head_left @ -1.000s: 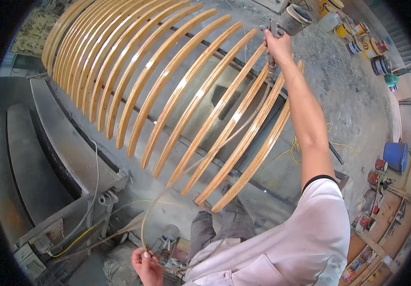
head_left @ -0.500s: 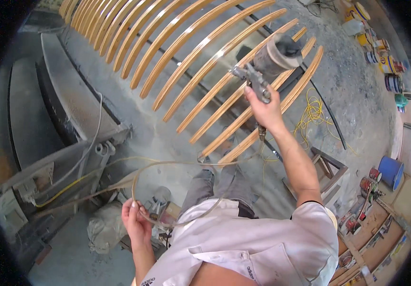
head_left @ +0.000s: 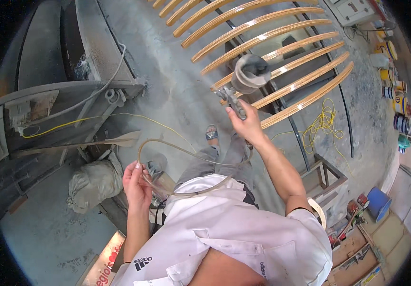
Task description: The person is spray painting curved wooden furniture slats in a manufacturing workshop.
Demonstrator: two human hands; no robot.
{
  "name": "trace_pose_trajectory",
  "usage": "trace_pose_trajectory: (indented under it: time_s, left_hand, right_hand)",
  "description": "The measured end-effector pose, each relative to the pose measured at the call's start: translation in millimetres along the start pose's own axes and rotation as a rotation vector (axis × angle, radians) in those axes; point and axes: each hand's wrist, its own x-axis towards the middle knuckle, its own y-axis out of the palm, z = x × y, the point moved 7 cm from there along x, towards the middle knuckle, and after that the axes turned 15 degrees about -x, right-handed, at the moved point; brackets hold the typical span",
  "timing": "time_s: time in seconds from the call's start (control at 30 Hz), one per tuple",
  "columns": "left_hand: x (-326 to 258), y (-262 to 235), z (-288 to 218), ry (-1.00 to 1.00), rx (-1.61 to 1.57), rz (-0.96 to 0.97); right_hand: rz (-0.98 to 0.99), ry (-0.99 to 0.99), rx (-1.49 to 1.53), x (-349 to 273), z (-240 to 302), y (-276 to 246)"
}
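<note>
My right hand (head_left: pixel 248 123) is closed round the handle of a metal spray gun (head_left: pixel 232 102). A grey, paint-crusted cup (head_left: pixel 249 76) sits on top of the gun, dark inside. The gun is over the left ends of glossy curved wooden slats (head_left: pixel 315 99), which lie in a row across dark rails. Pale haze hangs left of its nozzle. My left hand (head_left: pixel 136 183) is pinched round a thin, brownish see-through hose (head_left: pixel 157 140). That hose loops in front of my body toward my right hand; where it joins the gun is hidden.
A large dark metal frame (head_left: pixel 48 107) and a stuffed pale sack (head_left: pixel 93 186) are on the left. Yellow cord (head_left: pixel 322 119) lies coiled on the floor at right, near a metal stand (head_left: pixel 329 178). Paint cans (head_left: pixel 400 124) and a blue bucket (head_left: pixel 378 202) line the right side.
My view has turned, so the slats appear farther right and up. The spray gun has moved left, from over the slats to their left ends. My left hand still holds the hose.
</note>
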Motion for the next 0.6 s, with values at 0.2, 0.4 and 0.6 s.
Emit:
trace_pose_trajectory:
  time_s: [0.2,0.4,0.6]
  left_hand:
    - [2,-16,-3,-0.012,-0.020,0.003]
    - [10,0,2,-0.049,-0.016,0.061]
    - [13,29,8,-0.050,0.036,0.077]
  right_hand:
    - [0.035,0.005,-0.015,-20,4,9]
    - [-0.238,0.101,-0.058,-4,-11,-57]
    - [-0.417,0.173,-0.071,32,-45,-143]
